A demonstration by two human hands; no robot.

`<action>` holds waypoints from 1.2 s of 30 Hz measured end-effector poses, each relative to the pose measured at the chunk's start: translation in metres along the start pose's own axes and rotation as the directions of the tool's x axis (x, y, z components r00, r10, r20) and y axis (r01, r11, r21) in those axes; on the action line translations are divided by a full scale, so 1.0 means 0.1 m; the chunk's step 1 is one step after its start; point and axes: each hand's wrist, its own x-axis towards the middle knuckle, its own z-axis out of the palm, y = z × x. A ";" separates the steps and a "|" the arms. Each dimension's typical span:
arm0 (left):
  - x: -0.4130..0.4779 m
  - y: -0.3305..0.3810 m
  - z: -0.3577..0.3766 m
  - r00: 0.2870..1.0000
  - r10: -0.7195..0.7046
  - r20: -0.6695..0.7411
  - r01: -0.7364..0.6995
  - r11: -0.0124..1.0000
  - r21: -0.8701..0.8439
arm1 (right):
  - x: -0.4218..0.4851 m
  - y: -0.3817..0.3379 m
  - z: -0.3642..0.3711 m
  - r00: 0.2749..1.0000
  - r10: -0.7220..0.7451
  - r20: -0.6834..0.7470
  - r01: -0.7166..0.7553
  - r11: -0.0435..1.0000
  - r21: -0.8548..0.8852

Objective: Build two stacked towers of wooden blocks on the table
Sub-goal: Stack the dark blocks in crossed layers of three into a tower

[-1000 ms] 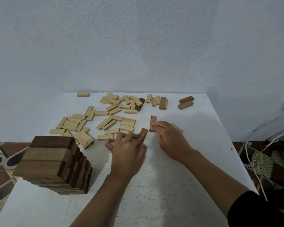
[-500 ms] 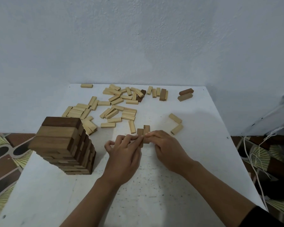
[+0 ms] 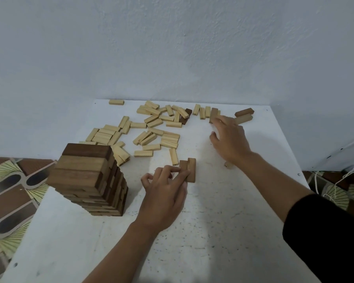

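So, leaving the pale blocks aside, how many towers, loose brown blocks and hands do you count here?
Tower: 1
Brown blocks: 5, a pair at the left hand, one in the pale pile, one at the right hand, one far right
Hands: 2
Total: 8
The tan block beside the far-right one is left out.

One tower (image 3: 86,176), two paired brown blocks (image 3: 190,170), about four loose brown blocks (image 3: 242,112), some forty pale blocks (image 3: 151,137).

Head view, down over table (image 3: 223,231)
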 end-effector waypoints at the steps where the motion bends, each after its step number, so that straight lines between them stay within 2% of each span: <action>1: 0.00 0.00 0.00 1.000 0.001 -0.001 -0.001 1.000 0.005 | 0.10 0.03 0.01 1.000 -0.003 0.018 0.004 0.999 -0.048; 6: 0.02 -0.01 0.01 1.000 0.001 -0.007 -0.001 1.000 0.003 | 0.31 0.11 0.12 0.993 -0.041 0.115 0.064 0.977 -0.201; 9: 0.02 -0.02 0.01 1.000 -0.003 -0.004 0.003 1.000 0.003 | 0.28 0.08 0.21 0.995 -0.053 0.088 0.071 0.975 -0.211; 20: 0.02 -0.03 0.03 1.000 -0.004 0.010 0.004 1.000 0.027 | -0.45 -0.23 0.16 0.994 -0.081 -0.070 0.085 0.995 0.055; 26: 0.04 0.01 -0.03 0.999 -0.049 0.008 0.049 0.998 0.039 | -0.99 -0.44 0.12 0.993 -0.092 -0.072 0.100 0.988 0.120; 32: -0.01 0.01 -0.04 1.000 -0.014 -0.006 0.014 0.997 0.073 | -1.36 -0.64 0.13 0.986 -0.117 -0.121 0.139 0.973 0.185; 36: -0.14 0.02 -0.05 1.000 0.009 0.001 -0.009 0.998 0.062 | -1.55 -0.73 0.10 0.996 -0.065 -0.064 0.079 0.966 0.246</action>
